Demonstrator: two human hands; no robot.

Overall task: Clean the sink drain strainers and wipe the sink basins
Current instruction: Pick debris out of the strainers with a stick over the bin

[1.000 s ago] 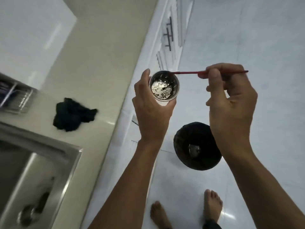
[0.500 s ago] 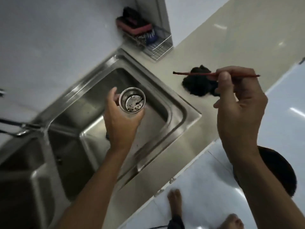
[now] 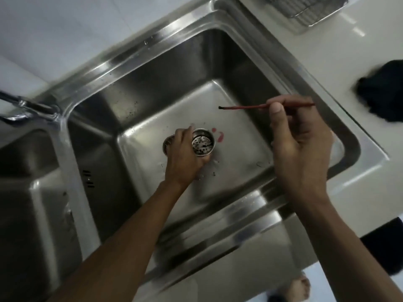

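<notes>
My left hand [image 3: 184,159] grips a round steel drain strainer [image 3: 203,145], a perforated cup with dark bits inside, low over the floor of the right sink basin [image 3: 244,136]. The drain opening [image 3: 168,143] peeks out just left of that hand. My right hand [image 3: 298,138] pinches a thin red stick [image 3: 246,107] with a blackened tip, held level above the basin and pointing left. Red smears [image 3: 220,137] mark the basin floor beside the strainer. A second basin [image 3: 26,162] lies at the left.
A dark crumpled cloth [image 3: 383,92] lies on the pale countertop [image 3: 359,46] at the right. A wire rack [image 3: 305,9] stands at the top edge. The tap [image 3: 24,105] sits at the left rim. My bare foot [image 3: 298,288] and a black bin [image 3: 388,243] show on the floor.
My view swung from the floor and bin to the sink. My left hand carried the strainer down into the right basin, over the drain. My right hand kept the stick level.
</notes>
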